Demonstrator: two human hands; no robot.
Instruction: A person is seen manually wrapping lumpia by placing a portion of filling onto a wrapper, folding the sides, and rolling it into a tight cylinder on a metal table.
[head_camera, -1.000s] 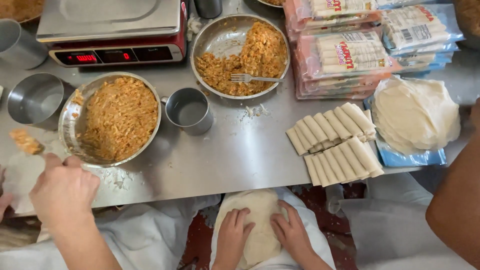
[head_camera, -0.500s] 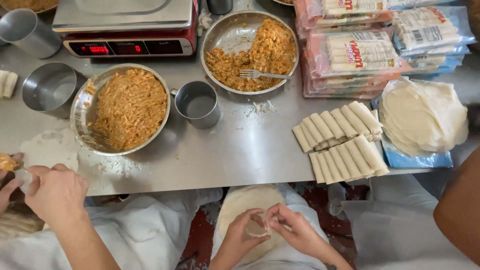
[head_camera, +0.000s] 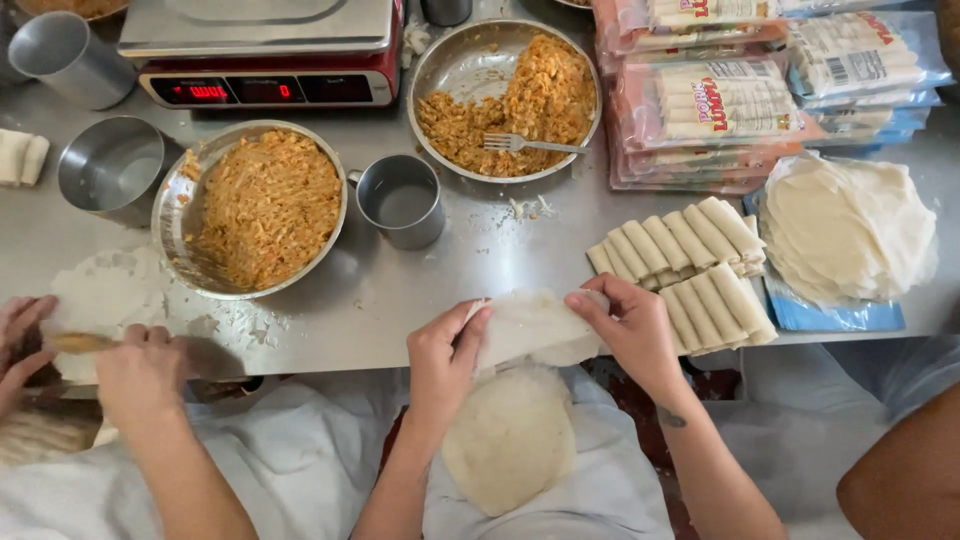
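A brushed steel table (head_camera: 470, 285) fills the upper two thirds of the frame, seen from straight above. At the upper left a red-fronted weighing scale (head_camera: 262, 50) is set, with a steel cup (head_camera: 68, 58) beside it. Left of centre a steel bowl (head_camera: 250, 208) heaped with orange-brown shredded filling is seen, flanked by an empty steel cup (head_camera: 108, 168) on its left and a handled steel mug (head_camera: 400, 200) on its right. A second steel bowl of filling (head_camera: 505, 100), with a fork (head_camera: 530, 145) laid in it, is placed at upper centre. Plastic packs of rolls (head_camera: 740, 90) are stacked at the upper right; below them a pile of round pale wrappers (head_camera: 845, 225) lies on blue plastic. Two rows of finished rolls (head_camera: 690, 265) are laid at centre right.

At the table's near edge, lower centre, a thin wrapper (head_camera: 530, 328) is held between both hands. The left hand (head_camera: 445, 355) is closed on its left edge with thumb and fingers pinched; the right hand (head_camera: 630, 325) is pinched on its right edge, wrist bent inward. Beneath them a stack of round wrappers (head_camera: 510, 435) rests on a white apron in the lap.

At the lower left, another person's hands (head_camera: 135, 365) are closed around a filled wrapper.
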